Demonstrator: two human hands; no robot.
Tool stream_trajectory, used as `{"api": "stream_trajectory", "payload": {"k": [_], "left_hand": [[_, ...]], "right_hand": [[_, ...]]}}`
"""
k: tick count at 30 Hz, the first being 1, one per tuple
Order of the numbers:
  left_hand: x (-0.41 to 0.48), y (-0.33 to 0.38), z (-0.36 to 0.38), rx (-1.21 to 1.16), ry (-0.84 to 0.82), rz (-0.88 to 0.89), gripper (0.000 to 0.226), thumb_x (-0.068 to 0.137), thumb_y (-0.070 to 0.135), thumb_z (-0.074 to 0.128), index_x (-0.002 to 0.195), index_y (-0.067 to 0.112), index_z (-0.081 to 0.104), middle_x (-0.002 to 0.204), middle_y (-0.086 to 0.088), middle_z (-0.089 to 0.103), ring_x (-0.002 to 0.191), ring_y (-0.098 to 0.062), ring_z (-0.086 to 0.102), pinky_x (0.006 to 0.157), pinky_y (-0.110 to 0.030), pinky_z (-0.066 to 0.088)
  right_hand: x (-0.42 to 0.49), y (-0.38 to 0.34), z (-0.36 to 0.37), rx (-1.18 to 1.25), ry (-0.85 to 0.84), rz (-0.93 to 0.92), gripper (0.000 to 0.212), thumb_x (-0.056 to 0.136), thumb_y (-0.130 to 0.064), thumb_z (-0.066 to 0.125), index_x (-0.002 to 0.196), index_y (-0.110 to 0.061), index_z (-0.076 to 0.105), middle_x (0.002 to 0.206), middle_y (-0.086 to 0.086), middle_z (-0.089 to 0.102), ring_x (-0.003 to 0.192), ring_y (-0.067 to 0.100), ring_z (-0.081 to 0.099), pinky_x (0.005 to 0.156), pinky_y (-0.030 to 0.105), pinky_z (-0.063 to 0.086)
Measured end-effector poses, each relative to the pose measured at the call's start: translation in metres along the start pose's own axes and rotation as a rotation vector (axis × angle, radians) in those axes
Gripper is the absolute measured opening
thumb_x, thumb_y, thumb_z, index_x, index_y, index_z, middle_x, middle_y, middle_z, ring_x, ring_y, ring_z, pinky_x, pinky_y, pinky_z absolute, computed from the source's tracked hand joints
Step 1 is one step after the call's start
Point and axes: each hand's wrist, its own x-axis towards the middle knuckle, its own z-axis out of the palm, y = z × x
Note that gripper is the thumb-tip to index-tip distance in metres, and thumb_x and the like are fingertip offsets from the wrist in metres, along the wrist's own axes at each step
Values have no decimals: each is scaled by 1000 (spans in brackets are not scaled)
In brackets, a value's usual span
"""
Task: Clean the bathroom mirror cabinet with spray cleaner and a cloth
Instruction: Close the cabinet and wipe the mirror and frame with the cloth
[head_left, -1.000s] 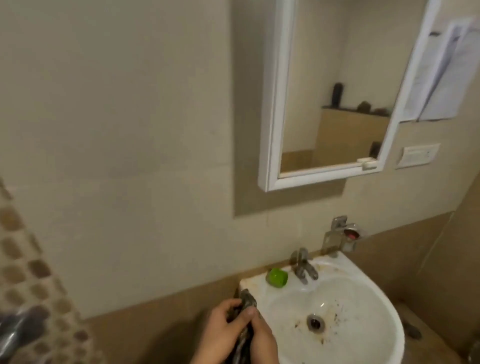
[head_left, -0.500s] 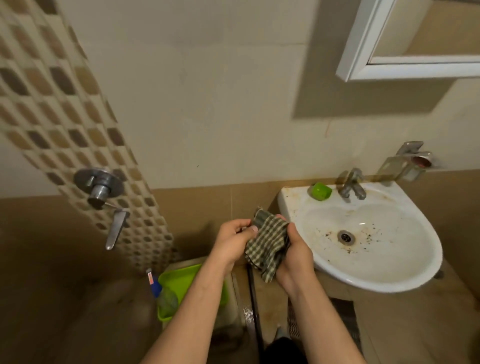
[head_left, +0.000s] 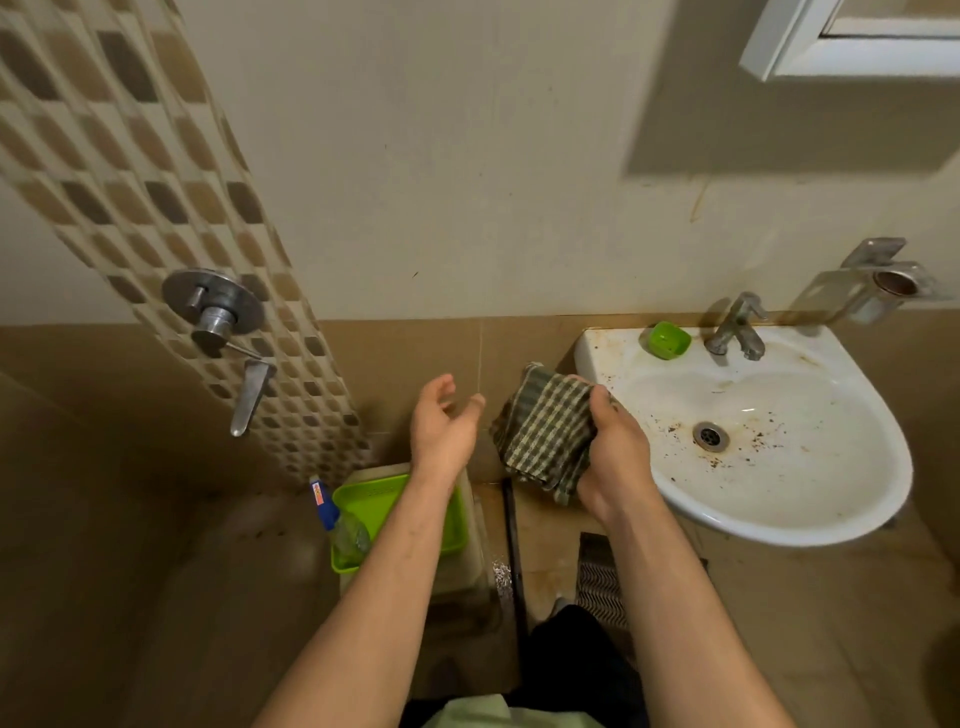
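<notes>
The right hand (head_left: 615, 457) grasps a checked cloth (head_left: 543, 434), fingers curled over its top edge and thumb side, just at 9 o'clock of the washbasin (head_left: 836, 483). The cloth is woven in dark green and cream squares, folded into a thick wad of several layers with a striped border showing at its upper edge and its lower corner hanging loose below the palm. The left hand (head_left: 441, 426) is released and holds nothing: palm turned inward, fingers relaxed and slightly bent, close to the cloth at its 9 o'clock but apart from it. Below the left forearm, toward 7 o'clock of the frame, a spray bottle (head_left: 349, 535) with a clear body, blue top and a white-and-orange label at the neck stands at the left edge of a lime-green tray (head_left: 376, 499). Only the lower left corner of the mirror cabinet (head_left: 852, 57) shows, a white frame at 1 o'clock, casting a shadow on the beige wall beneath. The basin is white, speckled with brown stains around its drain (head_left: 710, 435); a chrome tap (head_left: 737, 327) and a small green cup (head_left: 666, 340) sit on its back ledge at 12 o'clock. At 9 o'clock of the frame a chrome shower mixer (head_left: 213, 306) is set in a band of mosaic tile.
</notes>
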Motion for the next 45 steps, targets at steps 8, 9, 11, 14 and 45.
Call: {"api": "stream_trajectory", "payload": {"k": [8, 9, 11, 14, 45], "left_hand": [[-2, 27, -4, 278, -614, 255, 51, 95, 68, 49, 125, 31, 68, 118, 13, 72, 111, 0, 64, 97, -28, 48], [-1, 23, -4, 307, -662, 198, 49, 94, 71, 51, 114, 32, 71, 108, 13, 73, 101, -3, 67, 92, -32, 52], [0, 11, -7, 291, -742, 84, 45, 87, 73, 61, 87, 29, 68, 80, 15, 72, 76, -3, 67, 73, -33, 51], [5, -11, -13, 317, -791, -1, 33, 90, 49, 75, 72, 24, 64, 66, 11, 68, 64, -6, 64, 63, -26, 45], [49, -203, -91, 63, -30, -686, 41, 95, -10, 61, 135, -3, 60, 132, -24, 65, 122, -41, 62, 96, -43, 54]], "right_hand": [[2, -20, 0, -616, -424, 82, 33, 107, -38, 50, 106, -23, 79, 108, 5, 79, 101, 20, 75, 81, 30, 58], [3, -20, -1, -601, -410, 86, 32, 106, -38, 52, 104, -22, 80, 107, 7, 79, 101, 22, 75, 82, 31, 57], [10, -17, -2, -598, -310, 10, 28, 103, -36, 58, 100, -19, 79, 102, 8, 79, 99, 27, 75, 78, 32, 57], [24, 0, -3, -606, -123, -140, 20, 99, -32, 63, 102, -16, 74, 96, 3, 80, 97, 23, 75, 82, 37, 58], [103, 239, 43, -969, -148, 530, 29, 95, 1, 61, 124, 3, 65, 117, 25, 70, 104, 41, 70, 86, 45, 61]]}}
